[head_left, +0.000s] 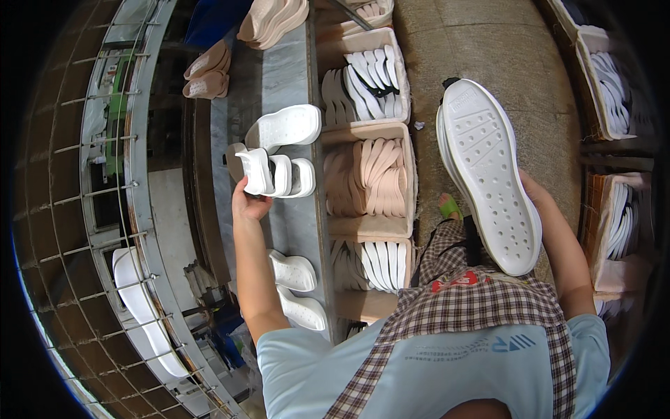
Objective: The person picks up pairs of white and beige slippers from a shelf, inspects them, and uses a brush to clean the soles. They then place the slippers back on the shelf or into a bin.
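Note:
My right hand (533,187) holds a large white shoe sole (488,164) raised over the aisle, its dotted underside in view. Behind its left edge shows the rim of at least one more sole. Most of the fingers are hidden behind the soles. Off to the left, my left hand (252,204) is closed on the near end of a small cluster of white shoe soles (259,173) standing on edge on the grey metal ledge. Just beyond them rests another white sole (289,127), and two more white soles (296,272) lie nearer me on that ledge.
Fabric-lined crates (412,174) packed with white and beige soles line the ledge's right side. More crates (592,105) stand at the far right. Beige soles (276,21) are stacked at the ledge's far end. A wire mesh guard (77,174) runs along the left, with a white sole (146,314) beyond it.

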Action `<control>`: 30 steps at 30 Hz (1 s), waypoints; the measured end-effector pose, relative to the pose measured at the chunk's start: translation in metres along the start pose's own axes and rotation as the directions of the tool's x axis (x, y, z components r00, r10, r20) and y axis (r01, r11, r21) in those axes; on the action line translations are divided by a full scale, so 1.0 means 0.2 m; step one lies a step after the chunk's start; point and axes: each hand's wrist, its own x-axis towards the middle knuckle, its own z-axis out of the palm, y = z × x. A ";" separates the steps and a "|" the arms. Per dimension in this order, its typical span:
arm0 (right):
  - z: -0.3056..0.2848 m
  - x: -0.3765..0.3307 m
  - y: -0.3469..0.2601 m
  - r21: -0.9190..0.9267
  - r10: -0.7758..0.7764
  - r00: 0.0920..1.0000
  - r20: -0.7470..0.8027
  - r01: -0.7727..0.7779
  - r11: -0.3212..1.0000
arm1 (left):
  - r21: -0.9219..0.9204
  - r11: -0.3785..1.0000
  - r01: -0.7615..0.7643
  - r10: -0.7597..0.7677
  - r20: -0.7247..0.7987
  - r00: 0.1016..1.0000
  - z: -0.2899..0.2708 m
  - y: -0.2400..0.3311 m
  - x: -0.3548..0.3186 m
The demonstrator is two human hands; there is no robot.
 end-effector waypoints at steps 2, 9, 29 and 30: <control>0.00 -0.01 0.00 -0.028 -0.029 0.999 0.031 0.030 0.999 | -0.030 0.999 0.031 -0.027 0.114 0.993 0.02 0.01 0.03; -0.07 0.00 0.01 -0.108 -0.041 0.999 0.007 0.041 0.993 | -0.151 0.969 -0.193 0.229 0.276 0.933 -0.02 -0.06 0.11; -0.01 -0.20 0.77 -0.463 0.145 0.981 0.126 -0.071 0.883 | 0.141 0.946 -0.291 0.227 0.351 0.908 -0.07 -2.10 -0.93; -0.02 -0.18 0.80 -0.510 0.146 0.979 0.145 -0.053 0.858 | 0.105 0.954 -0.281 0.236 0.316 0.919 -0.09 -2.13 -0.91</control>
